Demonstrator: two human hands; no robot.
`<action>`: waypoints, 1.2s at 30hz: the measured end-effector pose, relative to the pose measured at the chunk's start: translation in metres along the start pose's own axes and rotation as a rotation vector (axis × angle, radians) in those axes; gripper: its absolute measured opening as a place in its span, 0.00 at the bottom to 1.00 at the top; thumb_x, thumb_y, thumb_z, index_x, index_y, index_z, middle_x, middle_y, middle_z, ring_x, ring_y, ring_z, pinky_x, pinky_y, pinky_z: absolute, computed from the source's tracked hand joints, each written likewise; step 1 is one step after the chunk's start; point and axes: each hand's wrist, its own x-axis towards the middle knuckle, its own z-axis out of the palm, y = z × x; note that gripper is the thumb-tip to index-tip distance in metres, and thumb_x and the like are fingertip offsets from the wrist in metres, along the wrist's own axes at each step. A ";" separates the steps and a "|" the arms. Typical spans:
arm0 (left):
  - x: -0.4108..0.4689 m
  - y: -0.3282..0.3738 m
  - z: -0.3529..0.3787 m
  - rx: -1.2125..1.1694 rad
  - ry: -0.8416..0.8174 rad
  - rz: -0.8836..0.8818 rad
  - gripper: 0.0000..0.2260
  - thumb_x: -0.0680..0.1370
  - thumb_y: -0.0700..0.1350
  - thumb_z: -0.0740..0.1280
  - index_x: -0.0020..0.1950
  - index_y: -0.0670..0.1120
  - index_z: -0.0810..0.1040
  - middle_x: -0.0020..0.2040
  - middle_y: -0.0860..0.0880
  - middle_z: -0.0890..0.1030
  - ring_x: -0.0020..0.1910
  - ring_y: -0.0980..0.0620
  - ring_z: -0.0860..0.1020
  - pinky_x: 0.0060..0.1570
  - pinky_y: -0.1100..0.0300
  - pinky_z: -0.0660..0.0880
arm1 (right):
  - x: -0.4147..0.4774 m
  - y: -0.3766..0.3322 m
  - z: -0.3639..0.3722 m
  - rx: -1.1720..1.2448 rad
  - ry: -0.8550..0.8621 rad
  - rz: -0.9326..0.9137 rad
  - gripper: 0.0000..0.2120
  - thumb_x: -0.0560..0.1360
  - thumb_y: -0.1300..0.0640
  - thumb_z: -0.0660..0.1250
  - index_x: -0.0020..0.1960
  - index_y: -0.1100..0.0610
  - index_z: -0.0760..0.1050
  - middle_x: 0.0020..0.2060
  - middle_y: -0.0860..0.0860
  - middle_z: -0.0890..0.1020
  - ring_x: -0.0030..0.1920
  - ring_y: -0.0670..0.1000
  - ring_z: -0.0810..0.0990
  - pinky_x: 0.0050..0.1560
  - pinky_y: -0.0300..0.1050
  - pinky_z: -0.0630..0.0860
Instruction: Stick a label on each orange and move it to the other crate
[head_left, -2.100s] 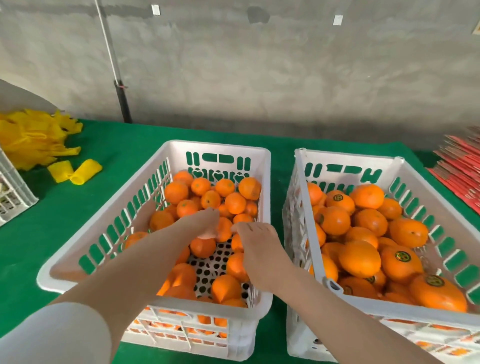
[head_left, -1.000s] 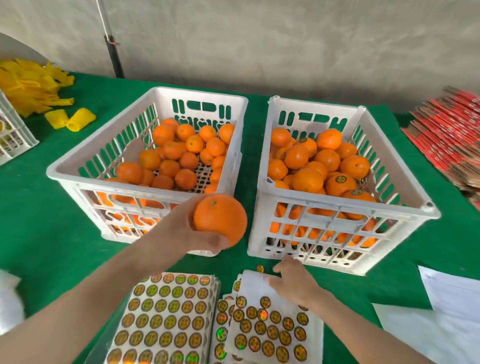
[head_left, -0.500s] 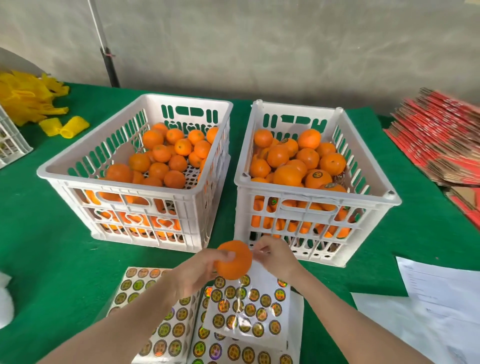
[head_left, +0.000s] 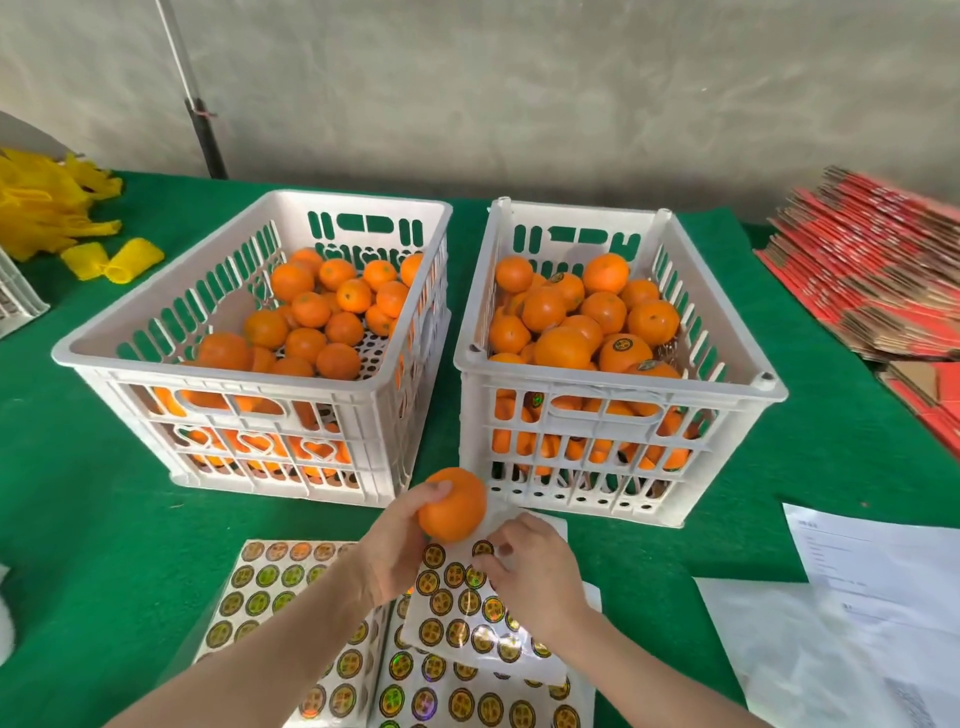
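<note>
1. Just left of the right hand (head_left: 535, 569), slightly beyond its knuckles, is the orange (head_left: 453, 506). The left hand (head_left: 392, 548) grips it clear of the counter (head_left: 104, 519), thumb on top.
2. Fingertips (head_left: 491, 558) of the right hand are bunched on a label (head_left: 483, 548) in the far row of the top label sheet (head_left: 467, 618); whether they already pinch it, I cannot tell.
3. That label lies under the orange's near side, so the coming move is probably a short lift up and leftward from the right hand.
4. Straight beyond the right hand stands the right crate (head_left: 618, 395), holding labelled fruit — likely the destination.
</note>
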 end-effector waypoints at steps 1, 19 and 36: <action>0.000 0.000 -0.001 0.007 0.004 -0.003 0.40 0.52 0.56 0.77 0.62 0.45 0.72 0.44 0.40 0.85 0.41 0.41 0.84 0.38 0.52 0.80 | 0.000 0.000 0.000 0.023 0.008 -0.011 0.09 0.75 0.51 0.67 0.46 0.57 0.80 0.43 0.49 0.77 0.46 0.47 0.74 0.45 0.35 0.67; -0.027 0.020 0.000 0.555 -0.028 0.249 0.37 0.53 0.46 0.78 0.62 0.57 0.72 0.61 0.48 0.74 0.58 0.46 0.76 0.50 0.56 0.74 | -0.002 -0.022 -0.050 0.772 0.163 0.069 0.22 0.74 0.71 0.65 0.57 0.47 0.68 0.49 0.47 0.80 0.50 0.43 0.79 0.51 0.37 0.75; -0.034 0.040 0.027 -0.183 -0.107 0.067 0.34 0.59 0.50 0.78 0.62 0.46 0.72 0.50 0.41 0.77 0.38 0.48 0.76 0.33 0.60 0.76 | 0.014 -0.050 -0.086 0.592 0.098 -0.123 0.08 0.76 0.64 0.66 0.40 0.54 0.75 0.51 0.47 0.77 0.54 0.40 0.74 0.53 0.37 0.73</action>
